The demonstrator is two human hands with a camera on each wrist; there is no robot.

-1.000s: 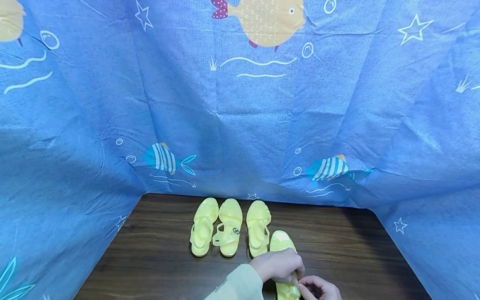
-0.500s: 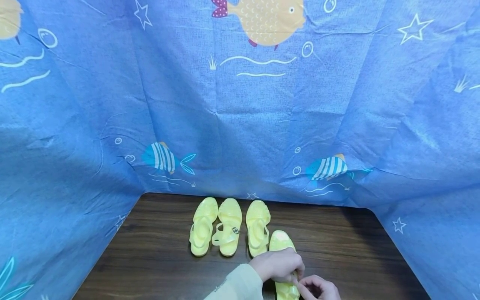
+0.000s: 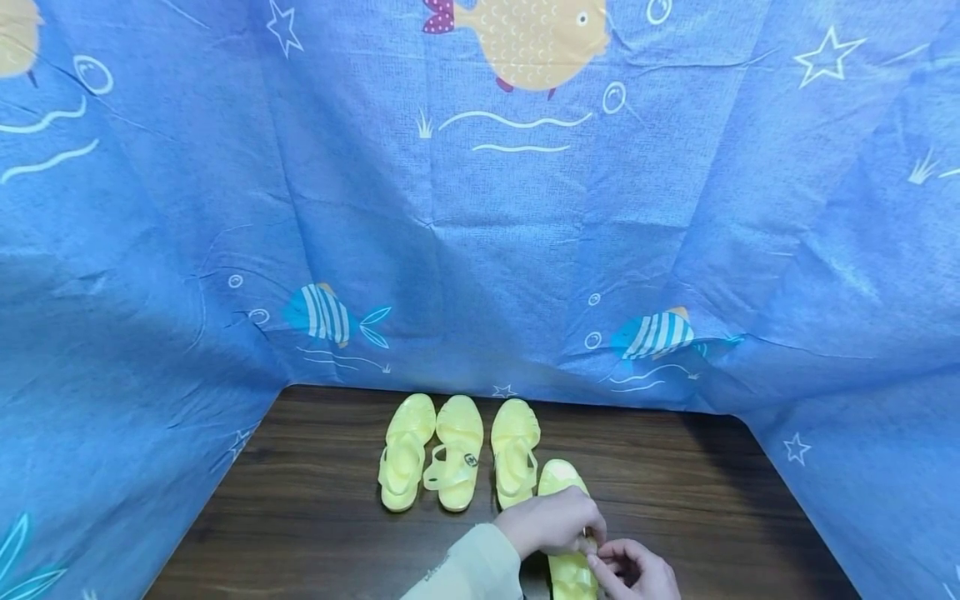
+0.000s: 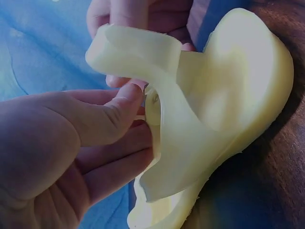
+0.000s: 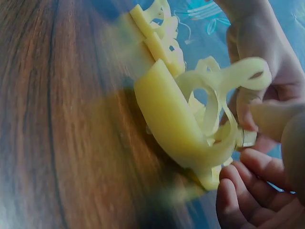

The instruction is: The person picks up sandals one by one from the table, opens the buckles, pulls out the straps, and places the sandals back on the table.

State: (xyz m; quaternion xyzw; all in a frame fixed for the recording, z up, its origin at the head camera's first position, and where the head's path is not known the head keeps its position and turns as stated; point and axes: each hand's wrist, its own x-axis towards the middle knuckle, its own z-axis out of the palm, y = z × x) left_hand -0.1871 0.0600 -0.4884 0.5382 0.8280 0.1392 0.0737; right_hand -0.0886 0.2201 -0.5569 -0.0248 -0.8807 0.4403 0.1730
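Note:
A pale yellow jelly sandal (image 3: 564, 477) lies at the near right of the row, toe pointing away. My left hand (image 3: 551, 521) reaches across it and pinches its ankle strap beside a small metal buckle (image 5: 247, 138). From the right, my right hand (image 3: 639, 571) meets it there, thumb and forefinger pinching the strap end. In the left wrist view, the left thumb and fingers close at the strap's side, and the sandal's heel (image 4: 243, 71) faces up and right. The strap (image 4: 143, 50) loops over between the hands. Fingers partly hide the buckle.
Three more yellow sandals, the left one (image 3: 408, 454), the middle one (image 3: 459, 433) and the right one (image 3: 516, 429), stand in a row on the dark wooden table (image 3: 315, 517). A blue fish-print cloth (image 3: 480, 275) hangs behind and at both sides.
Both hands stay at the sandal's strap and shift only slightly, the fingertips drawing a little closer together. The other sandals keep their places.

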